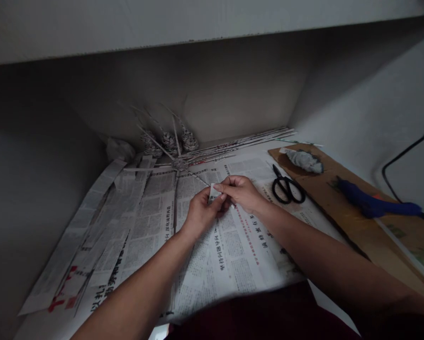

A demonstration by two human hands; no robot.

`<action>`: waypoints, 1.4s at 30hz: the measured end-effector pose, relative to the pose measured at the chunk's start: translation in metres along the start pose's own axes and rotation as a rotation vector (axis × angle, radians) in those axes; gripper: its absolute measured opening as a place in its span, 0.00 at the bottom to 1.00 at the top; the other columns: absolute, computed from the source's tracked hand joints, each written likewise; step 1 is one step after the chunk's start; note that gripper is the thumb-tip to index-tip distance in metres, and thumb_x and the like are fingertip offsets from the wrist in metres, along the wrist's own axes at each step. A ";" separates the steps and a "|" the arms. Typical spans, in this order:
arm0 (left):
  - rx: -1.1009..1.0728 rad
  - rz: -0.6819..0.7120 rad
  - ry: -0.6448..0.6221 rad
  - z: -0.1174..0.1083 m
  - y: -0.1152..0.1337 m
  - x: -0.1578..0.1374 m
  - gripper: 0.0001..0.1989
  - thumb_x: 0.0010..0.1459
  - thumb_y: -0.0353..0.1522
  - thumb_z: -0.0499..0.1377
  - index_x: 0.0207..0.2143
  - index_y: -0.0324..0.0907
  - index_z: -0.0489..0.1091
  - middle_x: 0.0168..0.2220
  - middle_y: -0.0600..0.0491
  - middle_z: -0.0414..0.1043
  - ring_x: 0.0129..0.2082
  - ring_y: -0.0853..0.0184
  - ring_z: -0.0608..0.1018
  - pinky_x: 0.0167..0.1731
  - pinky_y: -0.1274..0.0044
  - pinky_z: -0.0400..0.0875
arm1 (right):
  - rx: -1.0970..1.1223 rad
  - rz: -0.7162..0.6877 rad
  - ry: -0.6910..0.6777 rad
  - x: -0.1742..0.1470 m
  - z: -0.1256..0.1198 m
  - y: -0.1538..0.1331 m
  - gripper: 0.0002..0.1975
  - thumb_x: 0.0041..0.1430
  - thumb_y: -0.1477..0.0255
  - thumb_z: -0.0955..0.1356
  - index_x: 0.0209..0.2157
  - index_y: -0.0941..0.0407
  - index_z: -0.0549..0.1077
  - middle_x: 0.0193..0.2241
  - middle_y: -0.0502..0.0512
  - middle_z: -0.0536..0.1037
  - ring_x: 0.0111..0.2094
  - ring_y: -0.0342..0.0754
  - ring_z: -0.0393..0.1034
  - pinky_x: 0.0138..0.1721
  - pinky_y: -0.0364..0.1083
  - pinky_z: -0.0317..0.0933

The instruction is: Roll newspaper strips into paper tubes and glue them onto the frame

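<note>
Fingers (218, 202) pinch a paper strip (213, 190), hiding its lower part.

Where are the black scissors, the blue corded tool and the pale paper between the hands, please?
Black scissors (281, 177): head view, where blades meet handles.
Blue corded tool (369, 206): head view, its body.
Pale paper (213, 192): head view, upper part.

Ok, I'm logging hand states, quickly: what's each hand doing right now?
Left hand: closed, fingers pinching a paper strip.
Right hand: closed, thumb and fingers gripping the same strip.
</note>
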State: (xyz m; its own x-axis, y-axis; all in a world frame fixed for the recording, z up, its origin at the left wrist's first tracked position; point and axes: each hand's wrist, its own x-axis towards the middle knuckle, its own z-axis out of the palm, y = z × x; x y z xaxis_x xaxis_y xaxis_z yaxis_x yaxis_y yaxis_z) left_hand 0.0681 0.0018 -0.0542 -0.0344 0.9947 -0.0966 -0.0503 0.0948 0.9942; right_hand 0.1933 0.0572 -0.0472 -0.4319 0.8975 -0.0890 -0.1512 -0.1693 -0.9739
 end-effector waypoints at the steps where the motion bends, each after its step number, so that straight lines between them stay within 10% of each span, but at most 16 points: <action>1: 0.003 -0.006 -0.012 0.000 0.001 0.000 0.18 0.48 0.42 0.63 0.35 0.37 0.70 0.28 0.50 0.74 0.25 0.66 0.77 0.25 0.74 0.74 | -0.005 -0.010 0.008 0.000 0.000 0.000 0.18 0.42 0.61 0.74 0.22 0.57 0.65 0.13 0.45 0.70 0.12 0.40 0.62 0.11 0.38 0.54; 42: -0.086 0.002 -0.025 -0.005 -0.001 0.003 0.17 0.48 0.41 0.63 0.33 0.34 0.73 0.27 0.48 0.75 0.26 0.68 0.76 0.27 0.76 0.73 | -0.087 0.022 -0.100 -0.002 -0.010 -0.012 0.14 0.43 0.64 0.73 0.26 0.61 0.75 0.18 0.50 0.74 0.15 0.37 0.62 0.13 0.37 0.50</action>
State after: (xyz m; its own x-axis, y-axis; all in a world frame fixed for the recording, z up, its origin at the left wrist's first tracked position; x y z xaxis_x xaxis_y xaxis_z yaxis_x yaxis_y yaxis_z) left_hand 0.0631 0.0047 -0.0554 -0.0093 0.9957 -0.0925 -0.1361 0.0904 0.9866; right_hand 0.2045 0.0611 -0.0377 -0.5216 0.8480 -0.0940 -0.0647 -0.1491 -0.9867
